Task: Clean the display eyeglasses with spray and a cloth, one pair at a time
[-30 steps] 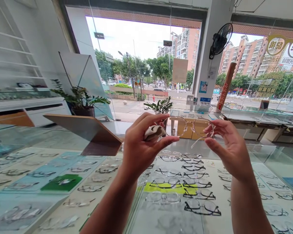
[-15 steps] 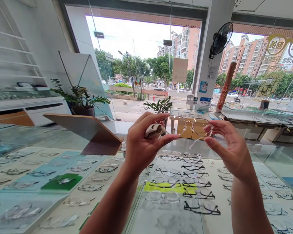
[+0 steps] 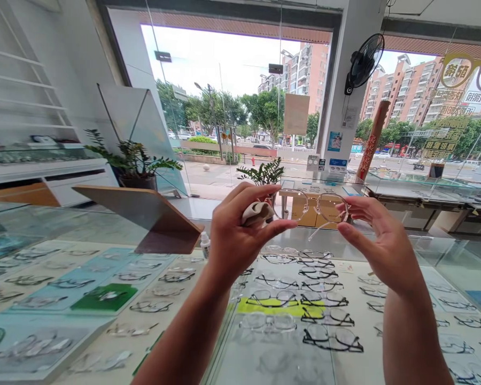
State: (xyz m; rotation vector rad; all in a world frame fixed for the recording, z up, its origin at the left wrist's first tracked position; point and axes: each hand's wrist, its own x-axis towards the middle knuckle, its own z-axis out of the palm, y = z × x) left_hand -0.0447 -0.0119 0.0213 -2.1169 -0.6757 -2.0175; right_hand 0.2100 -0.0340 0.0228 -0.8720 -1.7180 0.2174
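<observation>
A pair of clear-lensed eyeglasses (image 3: 312,201) with thin, round, pale frames is held up in front of me, above the glass counter. My left hand (image 3: 234,232) pinches its left rim between thumb and forefinger. A crumpled beige cloth (image 3: 257,214) is tucked in the curled fingers of the same hand. At the other end, my right hand (image 3: 385,246) grips the right rim with its fingertips. One thin temple arm slants down below the lenses; the other is mostly hidden by my left hand.
Under the glass counter (image 3: 248,369) lie rows of spectacles (image 3: 332,339). A tilted board or mirror (image 3: 140,214) stands at the left, with a small white bottle (image 3: 204,245) beside it. Potted plants (image 3: 138,166), a wall fan (image 3: 364,61) and large windows are beyond.
Both hands and the eyeglasses stay almost in the same place, shifted very slightly right in view. The small bottle shows more clearly beside my left hand.
</observation>
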